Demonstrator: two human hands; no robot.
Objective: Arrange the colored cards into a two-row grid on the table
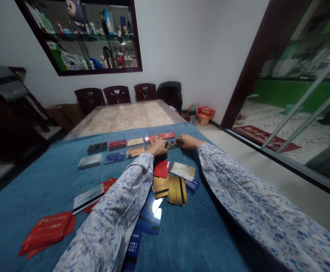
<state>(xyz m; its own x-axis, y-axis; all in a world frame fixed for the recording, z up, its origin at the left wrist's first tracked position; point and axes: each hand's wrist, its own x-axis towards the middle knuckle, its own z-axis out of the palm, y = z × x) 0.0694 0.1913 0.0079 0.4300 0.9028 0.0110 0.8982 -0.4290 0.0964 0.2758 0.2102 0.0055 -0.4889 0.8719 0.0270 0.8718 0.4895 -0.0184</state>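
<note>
Both arms in flowered sleeves reach far out over a blue cloth (54, 181). My left hand (158, 146) and my right hand (188, 142) meet on a dark card (172, 144) and pinch its two ends. That card lies at the right end of two rows of cards: a black card (97, 147), a red card (117, 144), a cream card (135, 142) and a red card (167, 135) in the far row, a grey card (90, 161), a blue card (115, 157) and an orange card (135, 152) in the near row.
Loose cards lie nearer me: gold cards (177, 190), a red card (161, 168), a beige card (183, 170), dark blue cards (149, 217) and a red pile (47, 232) at the left. Beyond the cloth is a marble table (125, 117) with chairs (116, 94).
</note>
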